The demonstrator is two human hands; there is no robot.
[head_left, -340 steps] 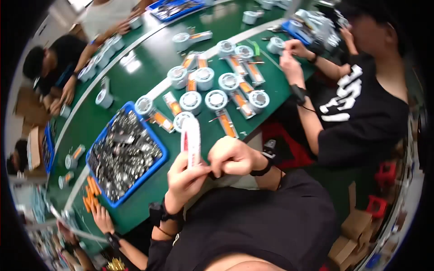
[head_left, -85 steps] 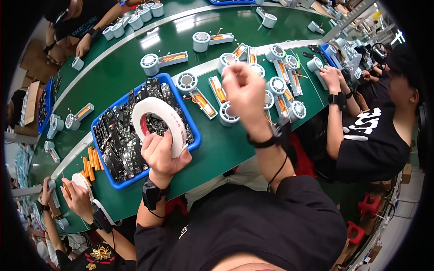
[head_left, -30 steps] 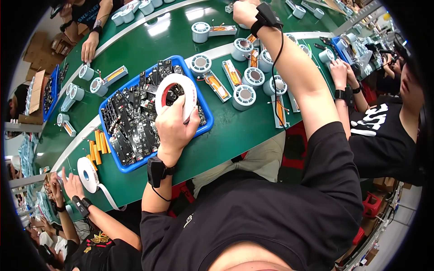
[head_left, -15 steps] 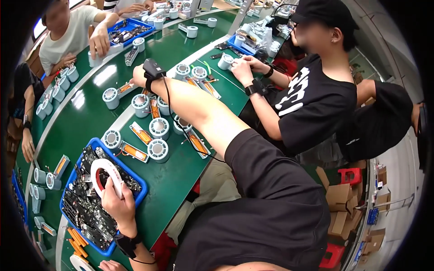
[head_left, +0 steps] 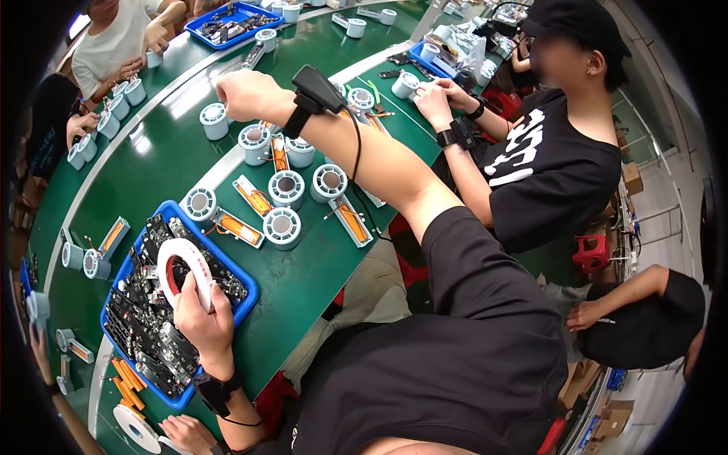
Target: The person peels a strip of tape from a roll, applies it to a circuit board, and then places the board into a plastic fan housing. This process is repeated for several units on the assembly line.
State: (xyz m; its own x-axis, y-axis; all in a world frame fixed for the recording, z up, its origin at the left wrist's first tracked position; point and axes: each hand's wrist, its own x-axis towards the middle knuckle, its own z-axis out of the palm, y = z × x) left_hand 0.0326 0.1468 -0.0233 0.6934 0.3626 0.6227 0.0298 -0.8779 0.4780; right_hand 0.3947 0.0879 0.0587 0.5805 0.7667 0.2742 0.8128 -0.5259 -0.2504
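Observation:
My left hand (head_left: 203, 322) is closed on a white-and-red tape roll (head_left: 187, 273), tilted above a blue tray (head_left: 252, 292) heaped with black circuit boards (head_left: 140, 334). Farther off, my right arm stretches across the green table. My right hand (head_left: 254, 95) is curled, its fingertips turned down behind the knuckles beside a light-blue cylindrical housing (head_left: 214, 121); whatever the fingers grip is hidden. Below my right forearm stand several more housings (head_left: 282, 227) with round vented tops. Some are wired to rectangular cases holding orange strips (head_left: 241, 227).
Orange pieces (head_left: 127, 383) and a white roll (head_left: 138, 426) lie near the lower left, beside another person's hand (head_left: 187, 434). A co-worker in a black cap handles a housing (head_left: 406, 85) at right. A second blue tray (head_left: 231, 26) sits at the far side.
The whole view has shifted, so the table things appear higher and farther right. My right hand has turned and now covers the orange-strip case beside the housing. My left hand keeps the tape roll.

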